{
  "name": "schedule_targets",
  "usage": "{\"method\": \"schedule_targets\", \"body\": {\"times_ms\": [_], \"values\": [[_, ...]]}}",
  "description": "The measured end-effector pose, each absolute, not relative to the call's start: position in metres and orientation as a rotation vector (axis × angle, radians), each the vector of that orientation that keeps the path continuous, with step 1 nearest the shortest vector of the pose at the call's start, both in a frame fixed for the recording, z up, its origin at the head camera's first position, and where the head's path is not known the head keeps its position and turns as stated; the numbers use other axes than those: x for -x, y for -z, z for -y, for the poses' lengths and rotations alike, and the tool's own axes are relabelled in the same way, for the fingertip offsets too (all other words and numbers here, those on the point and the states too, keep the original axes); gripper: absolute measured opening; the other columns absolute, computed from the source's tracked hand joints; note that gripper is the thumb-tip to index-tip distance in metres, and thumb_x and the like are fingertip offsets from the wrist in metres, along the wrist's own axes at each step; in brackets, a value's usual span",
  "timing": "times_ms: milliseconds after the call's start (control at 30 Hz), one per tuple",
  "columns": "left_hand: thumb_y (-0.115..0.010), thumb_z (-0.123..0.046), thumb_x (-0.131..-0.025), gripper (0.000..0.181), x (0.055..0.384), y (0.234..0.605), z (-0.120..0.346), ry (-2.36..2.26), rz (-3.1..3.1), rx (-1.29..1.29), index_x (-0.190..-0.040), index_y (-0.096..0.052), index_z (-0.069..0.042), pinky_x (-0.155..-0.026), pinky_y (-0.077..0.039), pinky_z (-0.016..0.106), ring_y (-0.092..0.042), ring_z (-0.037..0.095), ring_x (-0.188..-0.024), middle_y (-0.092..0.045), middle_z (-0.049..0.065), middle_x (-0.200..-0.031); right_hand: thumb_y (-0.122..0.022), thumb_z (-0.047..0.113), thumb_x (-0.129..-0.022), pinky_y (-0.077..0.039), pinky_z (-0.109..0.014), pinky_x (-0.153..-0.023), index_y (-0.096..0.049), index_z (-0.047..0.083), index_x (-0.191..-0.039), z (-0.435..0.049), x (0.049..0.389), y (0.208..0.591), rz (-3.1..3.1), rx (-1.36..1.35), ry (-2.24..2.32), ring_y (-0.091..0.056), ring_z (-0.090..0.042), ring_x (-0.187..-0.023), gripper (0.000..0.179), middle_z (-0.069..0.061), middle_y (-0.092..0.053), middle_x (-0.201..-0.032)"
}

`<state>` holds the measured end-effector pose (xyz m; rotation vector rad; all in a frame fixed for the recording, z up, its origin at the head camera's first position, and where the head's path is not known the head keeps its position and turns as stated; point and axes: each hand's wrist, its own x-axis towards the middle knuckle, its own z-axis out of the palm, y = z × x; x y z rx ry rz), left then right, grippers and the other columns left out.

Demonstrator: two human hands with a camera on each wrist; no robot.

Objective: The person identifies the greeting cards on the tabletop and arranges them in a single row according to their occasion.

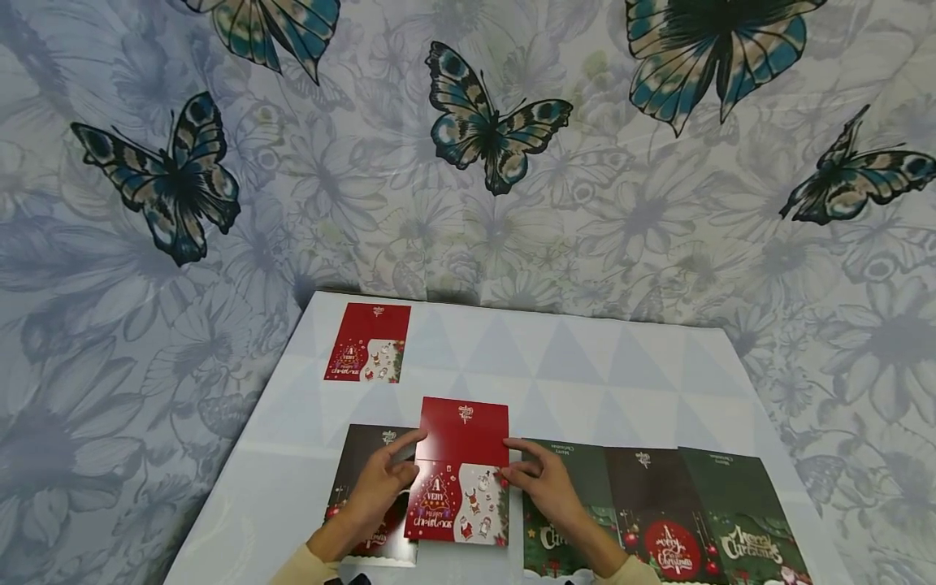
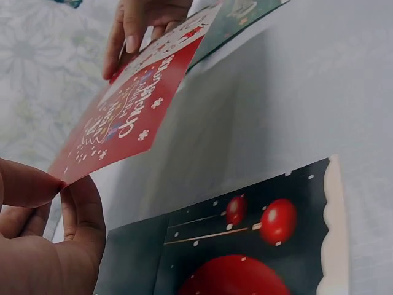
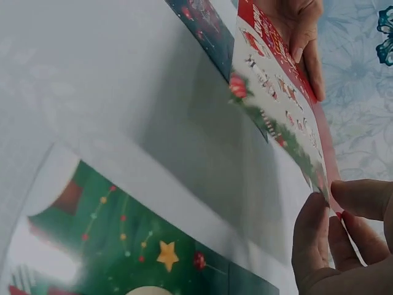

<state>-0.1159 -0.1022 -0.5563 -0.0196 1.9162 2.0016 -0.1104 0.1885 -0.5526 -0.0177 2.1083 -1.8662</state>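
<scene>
A red Christmas card (image 1: pixel 465 439), unfolded, is held above the table between both hands. Its lower half carries white lettering and small festive figures. The left hand (image 1: pixel 378 479) pinches the card's left edge between thumb and fingers, as the left wrist view also shows. On the opposite edge, the right hand (image 1: pixel 544 483) pinches it the same way. Beneath the left hand lies a dark card with red baubles (image 2: pixel 279 221), partly covered in the head view. Under the right hand is a green card with a gold star (image 3: pixel 167 255), partly hidden by the forearm.
Another red card (image 1: pixel 369 341) lies at the table's back left. On the right rest a dark card with a red circle (image 1: pixel 669 548) and a green card (image 1: pixel 746 508), side by side. Behind the white table (image 1: pixel 556 357) hangs a butterfly-patterned cloth (image 1: pixel 497 227).
</scene>
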Motion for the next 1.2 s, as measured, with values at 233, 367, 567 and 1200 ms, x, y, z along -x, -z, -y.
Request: {"method": "schedule_targets", "body": {"times_ms": [233, 367, 567, 1200], "values": [[-0.053, 0.006, -0.096, 0.054, 0.129, 0.553, 0.106, -2.052, -1.951, 0.075, -0.147, -0.049, -0.010, -0.080, -0.050, 0.026, -0.062, 0.010, -0.087, -0.047, 0.019, -0.144, -0.069, 0.014, -0.095, -0.057, -0.033, -0.079, -0.049, 0.008, -0.145, -0.179, 0.120, 0.546, -2.079, -0.014, 1.894, -0.072, -0.023, -0.097, 0.054, -0.025, -0.064, -0.127], [-0.051, 0.003, -0.099, 0.053, 0.136, 0.549, 0.108, -2.031, -1.985, 0.070, -0.149, -0.047, -0.012, -0.081, -0.050, 0.027, -0.063, 0.016, -0.091, -0.063, 0.022, -0.120, -0.069, 0.012, -0.095, -0.058, -0.034, -0.083, -0.051, 0.006, -0.143, -0.175, 0.126, 0.546, -2.083, -0.015, 1.934, -0.070, -0.028, -0.104, 0.052, -0.023, -0.049, -0.142], [-0.051, -0.001, -0.100, 0.050, 0.151, 0.543, 0.110, -2.025, -2.023, 0.103, -0.147, -0.051, -0.017, -0.077, -0.051, 0.027, -0.061, 0.018, -0.087, -0.066, 0.020, -0.104, -0.070, 0.010, -0.093, -0.059, -0.033, -0.086, -0.053, 0.007, -0.142, -0.169, 0.136, 0.548, -2.084, -0.040, 2.009, -0.070, -0.027, -0.105, 0.052, -0.022, -0.054, -0.139], [-0.054, -0.013, -0.103, 0.047, 0.177, 0.545, 0.115, -2.108, -2.038, 0.193, -0.149, -0.046, -0.008, -0.082, -0.058, 0.030, -0.066, 0.026, -0.112, -0.050, 0.018, -0.147, -0.067, 0.005, -0.094, -0.061, -0.037, -0.072, -0.046, 0.006, -0.148, -0.152, 0.161, 0.552, -2.145, -0.079, 1.976, -0.073, -0.019, -0.082, 0.057, -0.023, -0.046, -0.146]]}}
